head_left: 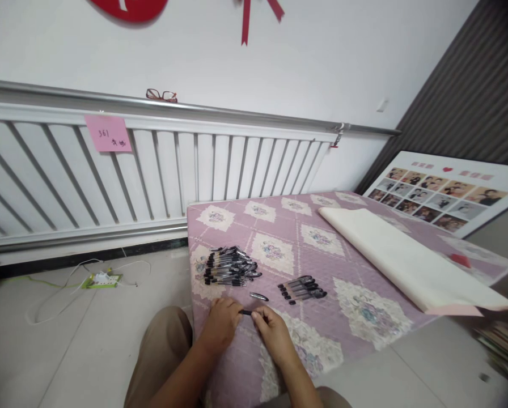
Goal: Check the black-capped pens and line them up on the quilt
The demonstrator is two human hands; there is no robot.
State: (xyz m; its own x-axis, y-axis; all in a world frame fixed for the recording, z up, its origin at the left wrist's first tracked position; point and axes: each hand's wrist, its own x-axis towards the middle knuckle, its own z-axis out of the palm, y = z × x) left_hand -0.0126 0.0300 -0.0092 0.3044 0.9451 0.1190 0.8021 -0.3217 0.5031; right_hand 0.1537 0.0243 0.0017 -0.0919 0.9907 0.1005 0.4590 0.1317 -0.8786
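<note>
Both hands meet at the near edge of the bed-like surface, over its purple floral cover (279, 224). My left hand (220, 324) is closed around one part of a black pen (246, 312), most of which its fingers hide. At the pen's other end, my right hand (274, 331) pinches with thumb and forefinger. Just beyond the hands lies a loose black pen cap (259, 296). A dense pile of pens and dark caps (231, 266) sits ahead of my left hand. To the right, several capped pens (303, 289) lie side by side in a small group.
A white radiator (228, 170) with a pink note (108, 134) stands along the wall. Glasses (161, 95) rest on its pipe. A long cream sheet (390, 255) lies right, before a framed photo board (445, 190). A power strip (104, 280) is on the floor.
</note>
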